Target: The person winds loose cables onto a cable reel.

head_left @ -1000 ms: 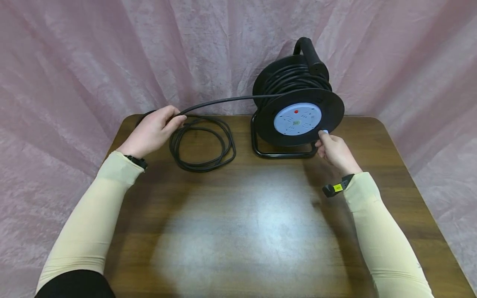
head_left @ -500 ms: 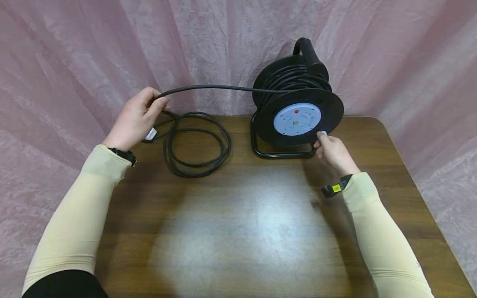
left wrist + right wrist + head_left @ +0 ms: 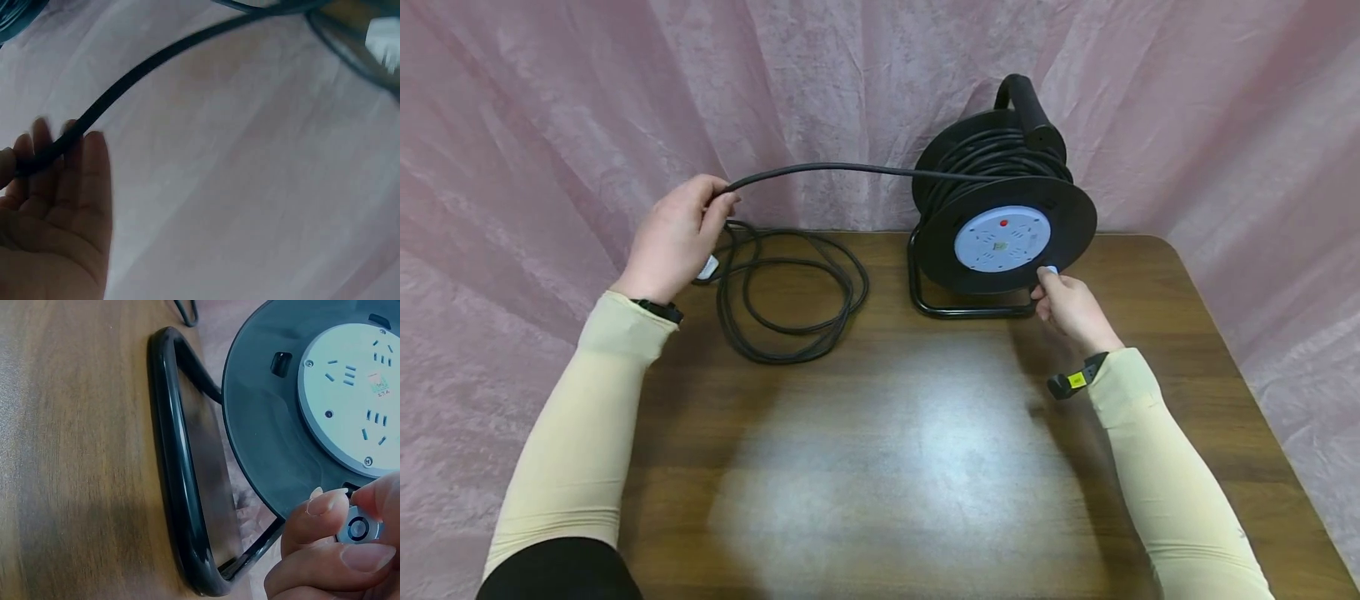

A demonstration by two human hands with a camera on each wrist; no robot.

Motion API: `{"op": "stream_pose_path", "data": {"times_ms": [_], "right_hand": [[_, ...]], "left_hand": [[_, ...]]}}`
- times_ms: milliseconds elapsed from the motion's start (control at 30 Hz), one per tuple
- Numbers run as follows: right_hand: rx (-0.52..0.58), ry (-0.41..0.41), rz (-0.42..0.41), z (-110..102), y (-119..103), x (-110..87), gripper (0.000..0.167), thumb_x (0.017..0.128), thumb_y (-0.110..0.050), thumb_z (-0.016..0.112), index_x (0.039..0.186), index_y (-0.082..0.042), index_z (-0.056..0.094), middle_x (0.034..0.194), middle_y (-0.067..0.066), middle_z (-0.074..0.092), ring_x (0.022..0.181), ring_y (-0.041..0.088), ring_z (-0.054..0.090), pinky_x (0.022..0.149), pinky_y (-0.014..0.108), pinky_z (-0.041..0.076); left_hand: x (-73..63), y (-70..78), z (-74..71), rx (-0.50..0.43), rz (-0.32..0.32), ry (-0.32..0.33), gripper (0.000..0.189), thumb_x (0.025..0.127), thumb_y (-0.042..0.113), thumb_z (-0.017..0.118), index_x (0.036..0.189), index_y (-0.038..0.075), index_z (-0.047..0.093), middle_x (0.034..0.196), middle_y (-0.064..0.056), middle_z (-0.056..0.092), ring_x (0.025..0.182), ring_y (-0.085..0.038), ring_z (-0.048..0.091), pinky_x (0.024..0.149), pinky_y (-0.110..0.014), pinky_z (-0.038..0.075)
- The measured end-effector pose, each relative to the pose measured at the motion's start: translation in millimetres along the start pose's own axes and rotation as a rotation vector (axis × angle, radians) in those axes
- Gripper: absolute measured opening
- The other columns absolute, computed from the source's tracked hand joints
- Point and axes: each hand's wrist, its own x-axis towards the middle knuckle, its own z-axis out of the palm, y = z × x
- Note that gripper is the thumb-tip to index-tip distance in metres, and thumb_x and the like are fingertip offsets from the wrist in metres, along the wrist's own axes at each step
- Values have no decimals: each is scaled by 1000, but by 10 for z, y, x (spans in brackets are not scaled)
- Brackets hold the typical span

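Note:
A black cable reel [image 3: 936,250] stands at the back of the table on a tubular frame, with a pale socket panel [image 3: 985,246] on its face. My left hand [image 3: 673,233] pinches the black cable [image 3: 842,167] between thumb and fingers, above the table's back left. From there the cable arcs across to the windings on the drum. Loose loops of cable [image 3: 782,358] lie on the table, and a white plug [image 3: 708,267] shows beside my left hand. At the disc's lower right rim, my right hand [image 3: 1075,312] pinches a small round knob [image 3: 359,530].
The wooden table [image 3: 880,450] stretches out in front of the reel. A pink curtain [image 3: 820,83] hangs right behind its back edge. The reel's carrying handle [image 3: 1030,108] rises above the drum, and its black frame [image 3: 172,456] rests on the wood.
My left hand has risen and moved left with the cable, bringing the plug into sight. The loose loops have spread a little toward the front. My right hand stays at the knob.

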Motion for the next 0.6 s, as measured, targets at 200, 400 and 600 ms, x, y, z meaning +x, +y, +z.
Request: {"op": "stream_pose_path", "data": {"times_ms": [200, 400, 600], "right_hand": [[-12, -7, 2, 28, 14, 10, 70, 106, -62, 33, 116, 4, 53, 67, 0, 53, 60, 18, 44, 57, 35, 36], [-5, -6, 21, 82, 35, 24, 71, 105, -63, 34, 116, 4, 54, 70, 0, 53, 69, 20, 47, 66, 36, 36], [-35, 17, 13, 139, 34, 25, 73, 106, -63, 32, 114, 6, 55, 70, 1, 54, 78, 24, 48, 72, 36, 36]], "left_hand": [[-127, -145, 316, -146, -67, -37, 42, 110, 43, 44, 123, 10, 66, 103, -10, 60, 81, -25, 49, 71, -40, 37], [-296, -296, 593, -248, -25, -34, 43, 109, 43, 46, 138, 18, 66, 128, -8, 59, 111, -24, 54, 93, -46, 42], [-418, -387, 847, -275, 0, -49, 41, 108, 40, 53, 134, 13, 68, 130, -8, 58, 114, -26, 56, 96, -47, 44]]}}
